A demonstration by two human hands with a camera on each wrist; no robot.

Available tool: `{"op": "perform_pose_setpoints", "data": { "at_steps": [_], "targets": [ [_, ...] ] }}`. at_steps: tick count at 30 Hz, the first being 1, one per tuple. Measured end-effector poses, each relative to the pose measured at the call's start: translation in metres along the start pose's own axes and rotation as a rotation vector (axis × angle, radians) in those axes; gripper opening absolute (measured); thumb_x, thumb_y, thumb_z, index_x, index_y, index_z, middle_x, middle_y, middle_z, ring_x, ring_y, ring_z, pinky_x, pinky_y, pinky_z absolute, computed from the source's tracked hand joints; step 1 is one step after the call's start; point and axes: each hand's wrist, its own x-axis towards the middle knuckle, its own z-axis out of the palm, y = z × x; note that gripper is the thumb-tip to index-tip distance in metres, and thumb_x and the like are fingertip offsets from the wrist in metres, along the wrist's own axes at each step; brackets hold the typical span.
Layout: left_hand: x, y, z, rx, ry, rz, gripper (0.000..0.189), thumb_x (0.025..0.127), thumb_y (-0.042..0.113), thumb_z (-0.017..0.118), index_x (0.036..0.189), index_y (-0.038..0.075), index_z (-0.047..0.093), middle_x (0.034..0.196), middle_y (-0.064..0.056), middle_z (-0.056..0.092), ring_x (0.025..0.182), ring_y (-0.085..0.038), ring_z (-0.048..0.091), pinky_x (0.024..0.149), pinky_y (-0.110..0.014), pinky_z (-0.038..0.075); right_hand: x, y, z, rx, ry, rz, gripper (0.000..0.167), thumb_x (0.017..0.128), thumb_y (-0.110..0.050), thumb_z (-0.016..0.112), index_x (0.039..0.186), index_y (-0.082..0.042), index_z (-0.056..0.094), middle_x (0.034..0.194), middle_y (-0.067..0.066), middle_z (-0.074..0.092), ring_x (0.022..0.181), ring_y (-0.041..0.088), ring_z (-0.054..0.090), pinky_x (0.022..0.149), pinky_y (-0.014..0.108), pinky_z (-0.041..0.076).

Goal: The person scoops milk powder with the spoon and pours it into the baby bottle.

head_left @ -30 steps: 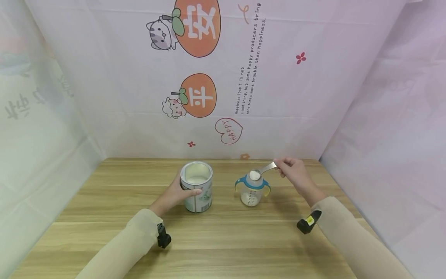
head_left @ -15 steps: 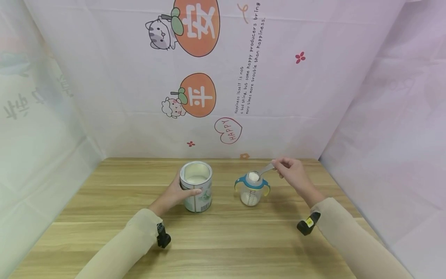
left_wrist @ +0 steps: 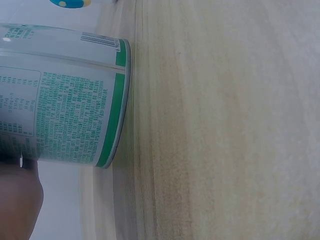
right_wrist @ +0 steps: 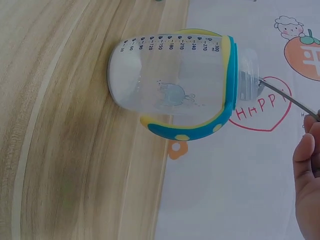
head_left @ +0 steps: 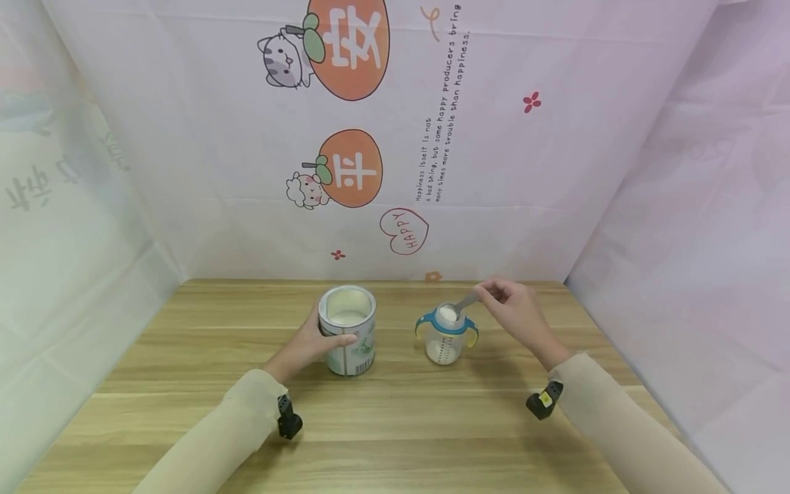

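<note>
My left hand (head_left: 317, 345) grips the side of an open milk powder can (head_left: 350, 350), thumb across its front. The can stands upright on the table, with pale powder (head_left: 348, 318) inside; green print covers its label in the left wrist view. To the right stands a clear baby bottle (head_left: 443, 346) with a blue and yellow two-handled collar (right_wrist: 231, 95). White powder (right_wrist: 125, 75) lies at its bottom. Between thumb and fingers my right hand (head_left: 511, 307) pinches the handle of a metal spoon (head_left: 467, 300). The spoon's bowl, bearing white powder, dips into the bottle's mouth.
Both things stand on a wood-grain table (head_left: 395, 425). Behind it hangs a white printed cloth (head_left: 481, 226), and pale cloth also closes off the left and right sides. A black wrist camera (head_left: 289, 417) sits on the left sleeve, another on the right.
My right hand has moved slightly left and tipped the spoon, whose bowl has sunk from above the rim into the bottle's mouth. The left hand and the can have stayed still.
</note>
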Motion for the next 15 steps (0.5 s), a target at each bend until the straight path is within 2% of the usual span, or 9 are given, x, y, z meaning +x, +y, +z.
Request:
{"op": "perform_pose_setpoints", "data": {
  "at_steps": [5, 11, 15],
  "targets": [
    [-0.0012, 0.0002, 0.0001, 0.008, 0.007, -0.024, 0.108, 0.079, 0.039, 0.086, 0.158, 0.031, 0.013, 0.151, -0.013, 0.039, 0.141, -0.036, 0.034, 0.114, -0.064, 0.02, -0.0017, 0.0007, 0.0027, -0.043, 0.021, -0.119, 0.011, 0.097, -0.019, 0.069, 0.096, -0.009, 0.074, 0.08, -0.004, 0.07, 0.064, 0.013, 0.059, 0.055, 0.022, 0.049],
    [0.0, -0.0003, -0.0002, 0.006, 0.007, -0.009, 0.106, 0.081, 0.036, 0.086, 0.158, 0.03, 0.013, 0.151, -0.013, 0.038, 0.141, -0.036, 0.034, 0.114, -0.063, 0.021, -0.0018, -0.0013, 0.0043, -0.067, 0.042, -0.246, 0.004, 0.093, -0.012, 0.073, 0.094, -0.008, 0.074, 0.079, -0.004, 0.07, 0.061, 0.008, 0.058, 0.053, 0.02, 0.048],
    [-0.0003, 0.0002, 0.0004, 0.011, 0.015, -0.026, 0.108, 0.08, 0.038, 0.086, 0.158, 0.03, 0.013, 0.151, -0.013, 0.039, 0.141, -0.036, 0.034, 0.114, -0.063, 0.021, -0.0014, -0.001, 0.0043, -0.106, 0.053, -0.317, 0.004, 0.091, -0.008, 0.075, 0.095, -0.009, 0.074, 0.078, -0.007, 0.068, 0.061, 0.006, 0.056, 0.052, 0.019, 0.047]
  ]
}}
